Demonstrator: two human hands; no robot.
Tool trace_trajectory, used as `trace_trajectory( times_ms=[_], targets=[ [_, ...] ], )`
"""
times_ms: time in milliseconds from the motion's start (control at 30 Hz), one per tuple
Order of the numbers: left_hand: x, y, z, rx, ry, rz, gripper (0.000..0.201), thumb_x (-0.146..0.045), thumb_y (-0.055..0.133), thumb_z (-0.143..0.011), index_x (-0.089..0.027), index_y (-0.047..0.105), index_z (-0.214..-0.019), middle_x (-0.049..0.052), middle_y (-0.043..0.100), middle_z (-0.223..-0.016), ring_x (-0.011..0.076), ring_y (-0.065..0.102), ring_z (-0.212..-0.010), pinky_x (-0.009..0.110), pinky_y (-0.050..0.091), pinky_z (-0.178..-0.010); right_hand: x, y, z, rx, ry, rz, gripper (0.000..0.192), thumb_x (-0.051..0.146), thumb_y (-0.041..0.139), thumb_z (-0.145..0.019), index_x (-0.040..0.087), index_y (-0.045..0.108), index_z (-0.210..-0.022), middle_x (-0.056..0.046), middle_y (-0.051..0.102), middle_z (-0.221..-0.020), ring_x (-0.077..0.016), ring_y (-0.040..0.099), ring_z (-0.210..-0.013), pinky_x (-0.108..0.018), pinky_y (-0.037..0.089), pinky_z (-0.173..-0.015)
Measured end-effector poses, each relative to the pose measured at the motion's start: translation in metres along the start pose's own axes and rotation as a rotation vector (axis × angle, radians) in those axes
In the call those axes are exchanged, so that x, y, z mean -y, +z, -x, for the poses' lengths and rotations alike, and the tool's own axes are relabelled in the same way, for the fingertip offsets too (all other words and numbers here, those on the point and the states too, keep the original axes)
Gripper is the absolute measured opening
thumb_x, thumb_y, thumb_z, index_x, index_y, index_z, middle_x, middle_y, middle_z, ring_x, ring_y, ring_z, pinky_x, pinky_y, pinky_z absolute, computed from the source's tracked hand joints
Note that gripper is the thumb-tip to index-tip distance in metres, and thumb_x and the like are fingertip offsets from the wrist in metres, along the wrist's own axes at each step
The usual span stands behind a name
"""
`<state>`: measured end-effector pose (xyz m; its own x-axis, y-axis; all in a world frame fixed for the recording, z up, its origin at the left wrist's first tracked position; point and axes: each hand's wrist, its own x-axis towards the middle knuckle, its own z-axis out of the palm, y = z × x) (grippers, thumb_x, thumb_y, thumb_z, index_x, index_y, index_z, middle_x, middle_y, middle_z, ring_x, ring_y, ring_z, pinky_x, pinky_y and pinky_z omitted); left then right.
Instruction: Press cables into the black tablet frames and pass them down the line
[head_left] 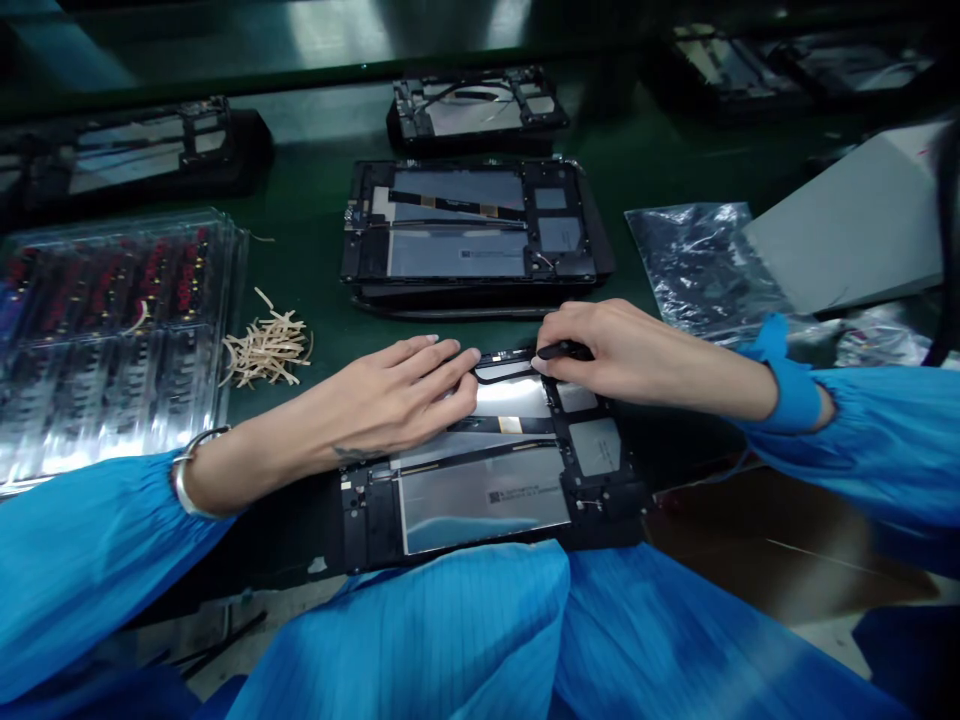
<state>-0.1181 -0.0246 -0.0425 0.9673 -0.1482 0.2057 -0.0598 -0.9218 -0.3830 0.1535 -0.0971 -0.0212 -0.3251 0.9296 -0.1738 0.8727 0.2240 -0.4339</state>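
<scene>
An opened tablet (484,500) lies in front of me, its silver battery panels, flat cable and black frame exposed. My left hand (412,390) lies over its upper left part, fingers stretched out and slightly apart. The index fingertip is at the tablet's far edge. At the same edge, my right hand (600,345) is closed around a slim black tool that looks like tweezers (566,350). Its pointed part reaches left, close to my left fingertips. Whether the tips hold anything is too small to tell.
Behind lies a second opened tablet (457,250) on a black stand, with another (480,105) farther back. Left are a clear plastic tray (112,350) of small parts and a pile of beige strips (268,345). Right are a plastic bag (697,260) and a white box (847,225).
</scene>
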Motion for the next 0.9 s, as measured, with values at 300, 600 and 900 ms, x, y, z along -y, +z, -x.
trace_trajectory(
  times_ms=[300, 600, 900],
  targets=[
    [0.002, -0.001, 0.0, 0.038, -0.018, 0.072, 0.034, -0.016, 0.033, -0.106, -0.008, 0.058, -0.128, 0.018, 0.064, -0.135, 0.0263, 0.064, -0.123, 0.037, 0.055, -0.104, -0.001, 0.0, 0.008, -0.026, -0.011, -0.055, 0.028, 0.041, 0.053, -0.095, 0.018, 0.066, -0.084, -0.005, 0.066, -0.083, -0.0201, 0.059, -0.079, -0.03, 0.037, -0.067],
    [0.003, 0.017, 0.016, -0.028, -0.13, 0.364, 0.042, -0.021, 0.039, -0.106, -0.013, 0.048, -0.146, 0.016, 0.052, -0.149, 0.0264, 0.053, -0.137, 0.044, 0.047, -0.115, 0.007, 0.0, 0.007, -0.055, 0.006, 0.009, 0.024, 0.035, 0.054, -0.095, 0.016, 0.065, -0.083, -0.005, 0.064, -0.081, -0.0179, 0.056, -0.076, -0.03, 0.034, -0.064],
    [0.005, 0.01, 0.012, -0.024, -0.082, 0.305, 0.041, -0.019, 0.038, -0.106, -0.01, 0.052, -0.143, 0.019, 0.054, -0.146, 0.0304, 0.057, -0.133, 0.046, 0.052, -0.109, 0.009, 0.002, 0.005, -0.04, 0.021, 0.064, 0.023, 0.032, 0.053, -0.094, 0.016, 0.064, -0.082, -0.006, 0.064, -0.083, -0.0187, 0.055, -0.079, -0.03, 0.033, -0.065]
  ],
)
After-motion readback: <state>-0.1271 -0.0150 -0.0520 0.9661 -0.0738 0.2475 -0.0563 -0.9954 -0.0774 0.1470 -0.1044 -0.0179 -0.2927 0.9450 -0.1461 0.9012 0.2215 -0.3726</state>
